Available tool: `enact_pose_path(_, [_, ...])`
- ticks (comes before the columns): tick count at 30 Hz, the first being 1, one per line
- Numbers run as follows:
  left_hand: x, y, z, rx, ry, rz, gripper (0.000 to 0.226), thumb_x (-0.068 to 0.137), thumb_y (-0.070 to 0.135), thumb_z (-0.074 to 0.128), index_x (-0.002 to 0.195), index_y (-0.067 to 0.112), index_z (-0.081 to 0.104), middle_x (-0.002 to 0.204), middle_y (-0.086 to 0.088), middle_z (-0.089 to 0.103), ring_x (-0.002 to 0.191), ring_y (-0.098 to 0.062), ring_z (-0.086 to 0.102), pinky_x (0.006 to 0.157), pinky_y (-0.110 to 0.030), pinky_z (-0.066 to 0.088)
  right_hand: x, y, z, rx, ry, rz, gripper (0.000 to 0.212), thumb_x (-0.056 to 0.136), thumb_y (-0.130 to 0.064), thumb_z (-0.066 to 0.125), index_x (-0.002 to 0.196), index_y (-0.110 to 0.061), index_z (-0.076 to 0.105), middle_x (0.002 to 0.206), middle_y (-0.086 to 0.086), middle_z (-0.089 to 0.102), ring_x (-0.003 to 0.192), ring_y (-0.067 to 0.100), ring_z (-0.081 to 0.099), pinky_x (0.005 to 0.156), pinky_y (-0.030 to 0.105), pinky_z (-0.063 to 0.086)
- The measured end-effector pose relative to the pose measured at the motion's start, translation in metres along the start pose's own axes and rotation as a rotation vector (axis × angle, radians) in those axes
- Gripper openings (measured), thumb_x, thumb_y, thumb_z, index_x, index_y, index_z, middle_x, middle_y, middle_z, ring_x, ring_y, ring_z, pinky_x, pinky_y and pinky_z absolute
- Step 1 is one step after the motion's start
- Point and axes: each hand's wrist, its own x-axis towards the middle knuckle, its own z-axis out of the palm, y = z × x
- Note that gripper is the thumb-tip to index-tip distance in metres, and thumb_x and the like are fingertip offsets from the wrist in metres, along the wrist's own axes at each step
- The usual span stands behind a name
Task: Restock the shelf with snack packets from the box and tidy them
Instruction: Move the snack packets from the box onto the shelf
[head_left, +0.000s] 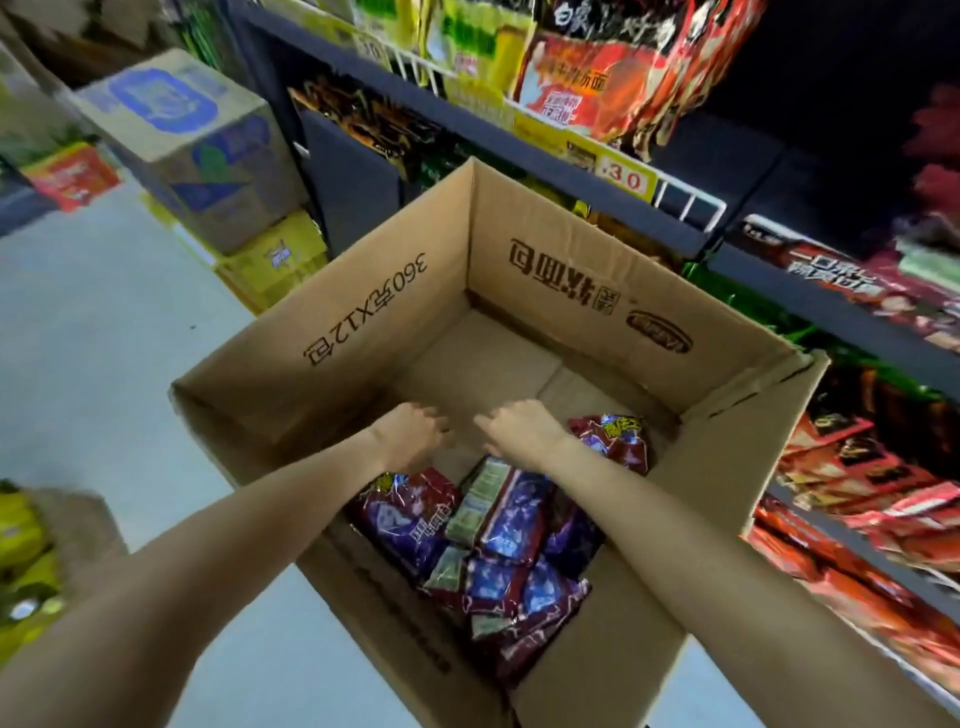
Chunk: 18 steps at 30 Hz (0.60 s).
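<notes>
Reaching into the open brown cardboard box (519, 270) at frame centre, the left hand (413, 431) and right hand (524, 428) hover close together, fingers loosely curled, holding nothing. Glossy purple-and-red snack packets (498, 530) lie heaped just below the wrists, toward the lower middle. Dark shelving (597, 182) with red packets runs along the right.

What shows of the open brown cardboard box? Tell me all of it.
The open brown cardboard box is corrugated, its flaps up, with dark print on the inner walls. It stands on the pale floor beside the shelves. Its far half is bare; purple-and-red snack packets are heaped near. The left hand and right hand reach inside.
</notes>
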Motion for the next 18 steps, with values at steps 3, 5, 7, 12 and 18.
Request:
enact_pose_path(3, [0.013,0.004,0.008,0.018,0.001,0.090,0.050,0.092,0.039,0.051,0.137,0.021,0.041,0.140,-0.001,0.046,0.129,-0.022,0.041,0.104,-0.036,0.035,0.004,0.001,0.033,0.035,-0.108,-0.013,0.049,0.094,-0.044,0.049,0.131,-0.013,0.043,0.125,0.010,0.058,0.117,0.028,0.053,0.092,0.037,0.041])
enact_pose_path(5, [0.020,0.004,0.017,-0.002,-0.035,0.112,0.054,0.090,0.041,0.054,0.138,0.019,0.039,0.140,-0.002,0.044,0.129,-0.021,0.040,0.104,-0.036,0.032,0.004,0.008,0.050,0.067,-0.199,0.001,0.061,0.090,-0.055,0.048,0.135,-0.014,0.039,0.132,0.011,0.053,0.122,0.029,0.049,0.099,0.038,0.035])
enact_pose_path(7, [0.024,0.005,0.028,-0.020,-0.096,0.122,0.064,0.087,0.045,0.057,0.140,0.016,0.035,0.143,-0.004,0.041,0.130,-0.022,0.038,0.105,-0.037,0.029,0.003,0.015,0.062,0.118,-0.298,0.034,0.078,0.084,-0.069,0.046,0.141,-0.018,0.033,0.137,0.011,0.049,0.124,0.030,0.046,0.101,0.039,0.032])
enact_pose_path(12, [0.032,0.006,0.061,-0.099,-0.237,0.118,0.081,0.079,0.048,0.064,0.143,0.015,0.027,0.146,-0.008,0.035,0.132,-0.026,0.035,0.108,-0.040,0.025,0.009,0.022,0.071,0.256,-0.433,0.098,0.086,0.080,-0.076,0.043,0.145,-0.022,0.027,0.137,0.013,0.048,0.124,0.031,0.046,0.103,0.043,0.029])
enact_pose_path(18, [0.045,0.007,0.076,-0.094,-0.318,0.133,0.083,0.083,0.043,0.065,0.147,0.015,0.022,0.153,-0.010,0.023,0.138,-0.028,0.025,0.109,-0.043,0.023,0.015,0.024,0.071,0.458,-0.549,0.156,0.090,0.079,-0.064,0.060,0.149,-0.024,0.019,0.141,0.014,0.041,0.125,0.034,0.044,0.102,0.042,0.038])
